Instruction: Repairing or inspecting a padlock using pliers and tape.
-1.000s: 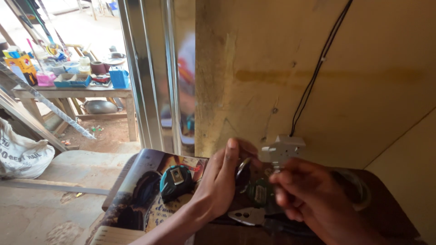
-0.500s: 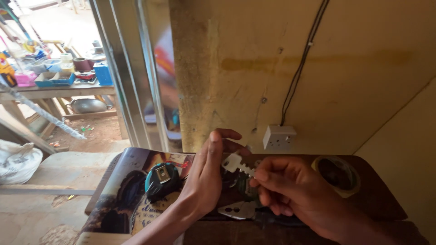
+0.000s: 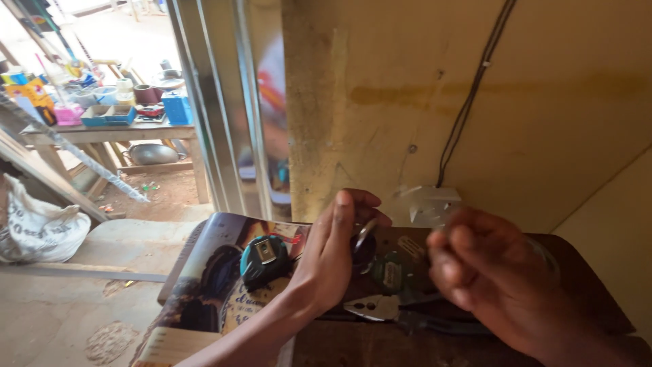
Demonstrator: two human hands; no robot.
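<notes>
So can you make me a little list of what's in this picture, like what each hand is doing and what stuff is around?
left hand: pinches a small curved metal piece at its fingertips
right hand: blurred, fingers curled, above the pliers; whether it holds anything cannot be told
tape measure: teal and black, lies on a magazine, beside the left hand
pliers: lie on the dark wooden table, under the hands
wall socket: white, on the tan wall, black cable rising from it
background: doorway, outdoor bench with containers, white sack
</notes>
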